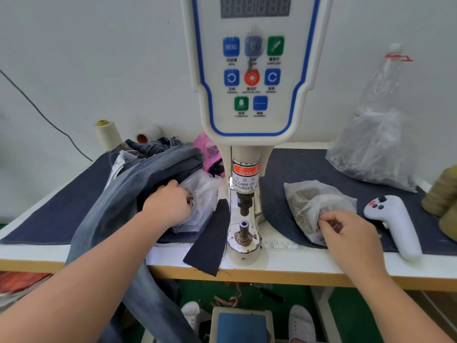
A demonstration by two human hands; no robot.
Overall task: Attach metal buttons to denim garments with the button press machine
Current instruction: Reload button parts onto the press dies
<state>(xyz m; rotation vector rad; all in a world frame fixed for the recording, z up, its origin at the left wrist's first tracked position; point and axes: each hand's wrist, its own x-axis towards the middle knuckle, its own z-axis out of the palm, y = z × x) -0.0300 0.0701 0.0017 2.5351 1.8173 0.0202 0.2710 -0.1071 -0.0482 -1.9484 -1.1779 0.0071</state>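
Observation:
The button press machine [244, 184] stands at the table's centre, its lower die [244, 225] bare under the upper punch [244, 204]. Blue denim jeans [128, 194] lie left of it and hang over the front edge. My left hand [168, 206] reaches into a clear plastic bag [202, 194] on the jeans, fingers curled around metal buttons [191, 199]. My right hand [346, 231] pinches a small part inside a clear bag of small metal pieces [309, 201] right of the machine.
A white handheld controller [395, 224] lies at the right, a large clear bag [376, 144] behind it. Thread cones [107, 134] and a pink bag [207, 149] sit at the back left. A dark denim scrap [210, 241] lies by the die. A foot pedal [242, 325] is below.

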